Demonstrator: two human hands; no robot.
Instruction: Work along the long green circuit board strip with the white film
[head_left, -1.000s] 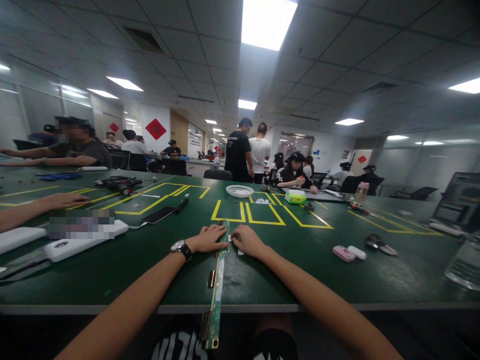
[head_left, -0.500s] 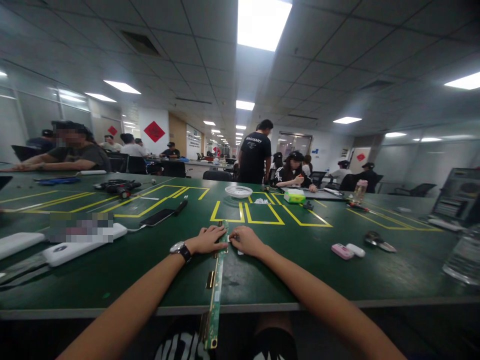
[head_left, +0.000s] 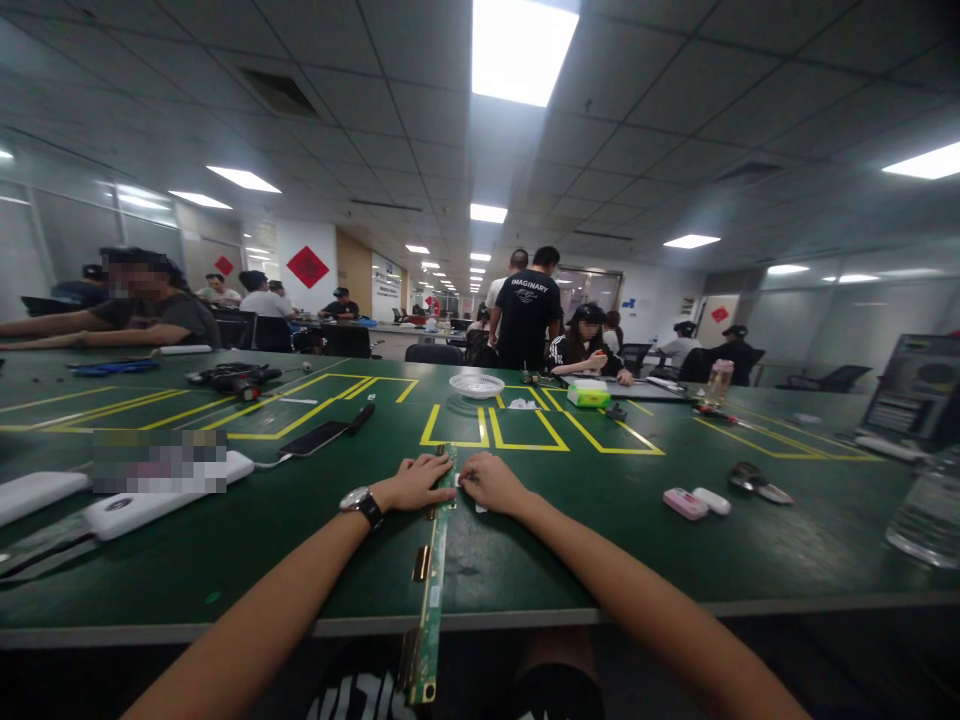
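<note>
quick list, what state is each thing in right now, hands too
circuit board: lengthways, near end past the table edge
left hand: thumb apart from fingers, on the board's far part
right hand: fingers bent at the board's right edge, grip hidden
watch: worn on left wrist
phone: flat, screen dark
white basket: right way up
pink bottle: upright
nearest ceiling light: lit

Green table [head_left: 517,575]: circuit board [head_left: 433,600] overhanging edge, white basket [head_left: 477,385], phone [head_left: 313,434].
</note>
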